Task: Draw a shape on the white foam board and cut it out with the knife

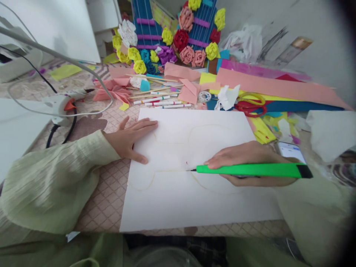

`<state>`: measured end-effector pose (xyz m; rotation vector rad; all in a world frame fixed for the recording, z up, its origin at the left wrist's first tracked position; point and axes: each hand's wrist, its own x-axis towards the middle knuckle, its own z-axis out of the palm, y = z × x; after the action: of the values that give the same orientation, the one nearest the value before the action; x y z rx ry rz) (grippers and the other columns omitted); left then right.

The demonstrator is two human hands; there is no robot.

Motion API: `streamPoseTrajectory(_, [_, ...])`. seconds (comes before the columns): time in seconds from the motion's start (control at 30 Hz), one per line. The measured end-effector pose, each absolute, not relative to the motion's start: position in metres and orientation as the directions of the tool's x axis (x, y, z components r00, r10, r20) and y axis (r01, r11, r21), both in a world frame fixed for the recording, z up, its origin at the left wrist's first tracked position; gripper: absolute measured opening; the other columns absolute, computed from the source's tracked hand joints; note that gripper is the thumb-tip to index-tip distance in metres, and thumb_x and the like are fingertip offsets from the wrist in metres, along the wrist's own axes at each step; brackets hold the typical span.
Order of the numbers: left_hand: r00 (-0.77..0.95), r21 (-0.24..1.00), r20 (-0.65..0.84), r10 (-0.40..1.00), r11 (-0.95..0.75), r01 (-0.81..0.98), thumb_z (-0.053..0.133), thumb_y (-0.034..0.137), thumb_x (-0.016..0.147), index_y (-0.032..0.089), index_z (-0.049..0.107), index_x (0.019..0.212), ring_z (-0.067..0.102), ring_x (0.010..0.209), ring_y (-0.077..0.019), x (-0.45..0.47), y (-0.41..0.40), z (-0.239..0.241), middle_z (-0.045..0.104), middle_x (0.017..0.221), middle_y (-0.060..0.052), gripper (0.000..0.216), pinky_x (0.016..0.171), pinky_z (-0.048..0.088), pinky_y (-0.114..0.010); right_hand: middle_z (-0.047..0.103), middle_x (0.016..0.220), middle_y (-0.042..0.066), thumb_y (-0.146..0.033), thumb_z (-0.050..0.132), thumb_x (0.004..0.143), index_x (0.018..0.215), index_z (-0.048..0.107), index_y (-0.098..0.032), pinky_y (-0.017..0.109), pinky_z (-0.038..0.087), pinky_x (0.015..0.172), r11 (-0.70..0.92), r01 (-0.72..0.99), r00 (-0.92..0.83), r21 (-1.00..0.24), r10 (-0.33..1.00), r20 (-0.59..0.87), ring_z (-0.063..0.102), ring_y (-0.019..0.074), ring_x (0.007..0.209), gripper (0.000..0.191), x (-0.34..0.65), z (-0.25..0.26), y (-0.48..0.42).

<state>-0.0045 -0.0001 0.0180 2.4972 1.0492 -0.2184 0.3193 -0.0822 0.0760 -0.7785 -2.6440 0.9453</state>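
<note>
Paper (169, 205), white, kinda faint curvy outline (172, 171)
Sits under splayed left hand (130, 140), plus right hand (243, 154) gripping green utility knife (250, 170).

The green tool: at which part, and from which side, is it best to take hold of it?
The green tool is probably best gripped by its long body, from the right, where the right hand holds it: the thin dark tip points left over the paper, so that end should stay free.

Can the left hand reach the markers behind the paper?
Probably yes: the left hand rests on the paper, seemingly holding nothing, and the markers lie just past its far edge, with nothing blocking them.
</note>
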Motion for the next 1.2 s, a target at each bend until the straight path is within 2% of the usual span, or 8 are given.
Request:
streamPoseTrajectory(0.4, [0.705,0.341,-0.298,0.644,-0.618,0.709,0.054,0.071,0.060,0.028,0.005,0.143,0.007,0.137,-0.0337,-0.004,-0.001,0.018,0.013,0.151,-0.010,0.106,0.100,-0.009,-0.063,0.069,0.101,0.006,-0.015,0.056,0.078,0.109,0.060,-0.020,0.014,0.052,0.077,0.664,0.403,-0.812,-0.630,0.577,0.089,0.066,0.0111,0.089,0.031,0.324,0.072,-0.085])
streamPoseTrajectory(0.7, [0.703,0.340,-0.279,0.654,-0.617,0.710,0.055,0.072,0.058,0.030,0.006,0.143,0.008,0.136,-0.0367,-0.005,0.001,0.016,0.013,0.151,-0.010,0.107,0.099,-0.008,-0.064,0.070,0.098,0.006,-0.020,0.055,0.080,0.106,0.062,-0.019,0.016,0.052,0.075,0.601,0.463,-0.781,-0.651,0.624,0.021,0.066,0.0109,0.085,0.027,0.321,0.074,-0.087])
streamPoseTrajectory(0.87, [0.724,0.353,-0.221,0.653,-0.638,0.684,0.057,0.072,0.057,0.028,0.012,0.143,0.013,0.135,-0.0378,-0.007,0.000,0.015,0.019,0.149,-0.012,0.107,0.097,-0.008,-0.067,0.068,0.102,0.008,-0.017,0.054,0.081,0.108,0.061,-0.017,0.020,0.051,0.080,0.622,0.408,-0.808,-0.668,0.587,0.052,0.063,0.0122,0.094,0.028,0.318,0.076,-0.091])
streamPoseTrajectory(1.0, [0.745,0.366,-0.085,0.661,-0.675,0.641,0.057,0.073,0.057,0.026,0.017,0.143,0.017,0.134,-0.0380,-0.013,0.000,0.024,0.025,0.147,-0.015,0.106,0.099,-0.010,-0.064,0.066,0.108,0.009,-0.018,0.053,0.083,0.114,0.058,-0.016,0.026,0.049,0.087,0.654,0.369,-0.819,-0.660,0.565,0.102,0.060,0.0138,0.102,0.032,0.316,0.081,-0.096])
streamPoseTrajectory(1.2, [0.652,0.449,0.273,0.707,-0.694,0.564,0.056,0.066,0.066,0.022,0.017,0.142,0.014,0.135,-0.0334,-0.037,0.010,0.051,0.017,0.150,-0.009,0.096,0.110,0.011,-0.048,0.065,0.110,0.010,-0.020,0.050,0.086,0.116,0.056,-0.016,0.026,0.046,0.091,0.720,0.400,-0.790,-0.568,0.585,0.184,0.058,0.0133,0.107,0.032,0.309,0.093,-0.096])
